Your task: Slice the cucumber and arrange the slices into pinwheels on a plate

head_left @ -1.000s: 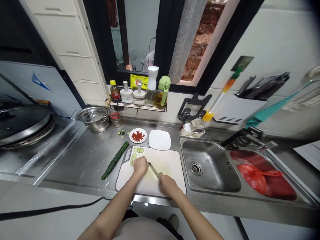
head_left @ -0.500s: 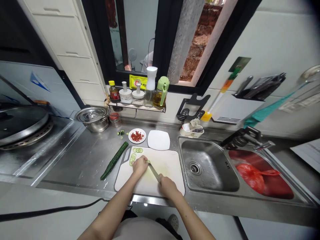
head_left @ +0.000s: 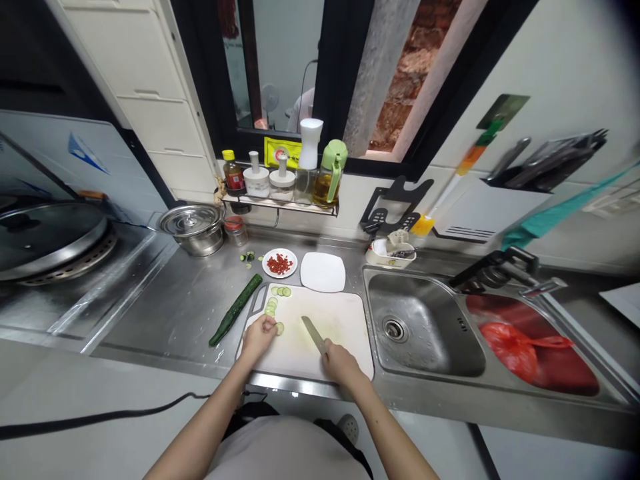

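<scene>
On the shiny steel counter (head_left: 165, 313) by a dark window lies a white cutting board (head_left: 345, 317), right in front of the person. The right hand (head_left: 337, 362) is at the near edge of the board, closed tight around the handle of a knife (head_left: 313, 333), and the blade points away across the board. The left hand (head_left: 259, 335) rests on the left side of the board with its fingers bent, and a cucumber slice (head_left: 279, 328) lies just by the fingertips; I cannot tell if the hand holds anything under it. More slices (head_left: 279, 292) sit at the far left corner of the board. A long cucumber (head_left: 236, 309) lies on the counter just left of the board. Behind the board are a small round plate (head_left: 290, 270) with chopped red bits and a square white plate (head_left: 323, 271) with nothing on it. Far behind the board to the left stands a steel pot (head_left: 193, 230) with its lid on. Right of the board is a sink (head_left: 425, 333), and past that a second basin holds a red bag (head_left: 515, 343). A little shelf (head_left: 280, 205) of bottles hangs on the wall behind the board.
</scene>
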The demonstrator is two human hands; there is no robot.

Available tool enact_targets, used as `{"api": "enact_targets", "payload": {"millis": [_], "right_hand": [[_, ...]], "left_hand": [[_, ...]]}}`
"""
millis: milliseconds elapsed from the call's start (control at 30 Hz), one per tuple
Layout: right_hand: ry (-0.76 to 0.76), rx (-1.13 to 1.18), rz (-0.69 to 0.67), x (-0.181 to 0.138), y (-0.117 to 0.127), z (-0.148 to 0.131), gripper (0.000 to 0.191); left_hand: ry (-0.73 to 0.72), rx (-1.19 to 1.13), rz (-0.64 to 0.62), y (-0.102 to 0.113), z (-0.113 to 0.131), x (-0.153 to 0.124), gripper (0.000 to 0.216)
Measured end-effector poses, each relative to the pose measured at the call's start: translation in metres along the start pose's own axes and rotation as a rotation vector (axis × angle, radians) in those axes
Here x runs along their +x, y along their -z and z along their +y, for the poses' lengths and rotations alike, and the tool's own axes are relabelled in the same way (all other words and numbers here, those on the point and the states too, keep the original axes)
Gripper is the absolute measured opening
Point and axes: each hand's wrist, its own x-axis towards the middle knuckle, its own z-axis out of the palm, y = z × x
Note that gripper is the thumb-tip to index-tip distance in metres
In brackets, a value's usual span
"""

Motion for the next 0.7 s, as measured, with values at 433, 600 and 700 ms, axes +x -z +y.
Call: {"api": "enact_targets", "payload": {"millis": [433,600,700], "right_hand": [[-0.009,-0.001,-0.03,-0.001,0.006,-0.004,0.03],[-0.023,0.009,-0.031,-0.001,0.006,-0.005,0.031],[-0.018,0.011,-0.039,-0.002,0.006,-0.005,0.032]], "left_hand": [[0.071,0.124,0.085,0.016,-0.005,0.013,0.01],[0.045,0.19,0.117,0.014,-0.002,0.016,0.012],[0.049,0.25,0.141,0.015,-0.002,0.016,0.013]]}}
